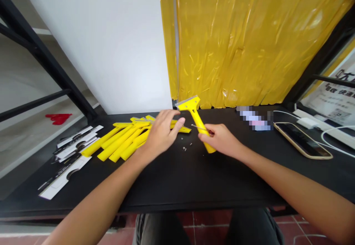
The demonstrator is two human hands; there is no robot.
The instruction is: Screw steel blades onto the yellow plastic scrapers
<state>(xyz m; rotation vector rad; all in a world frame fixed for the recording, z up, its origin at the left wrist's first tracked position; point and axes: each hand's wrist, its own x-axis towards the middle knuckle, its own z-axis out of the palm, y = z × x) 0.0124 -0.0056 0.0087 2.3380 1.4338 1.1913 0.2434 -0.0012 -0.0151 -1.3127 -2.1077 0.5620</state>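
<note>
My right hand (221, 138) is wrapped round the handle of a yellow scraper (197, 120), its wide head tilted up and to the left. A thin metal rod (199, 127), of a kind I cannot make out, sticks out of the same hand across the handle. My left hand (163, 132) hovers with thumb and fingers apart, left of the scraper's head and not touching it. Beneath and behind it lies a pile of yellow scrapers (123, 141), partly hidden by the hand. Several tiny screws or nuts (184, 149) lie on the black table between my hands.
White-and-black card sleeves (65, 176) lie at the table's left. A phone (303, 141), white cables and a charger (307, 123) are on the right, beside a blurred-out item (255, 118). A white panel (111, 45) and yellow plastic sheeting (249, 45) stand behind.
</note>
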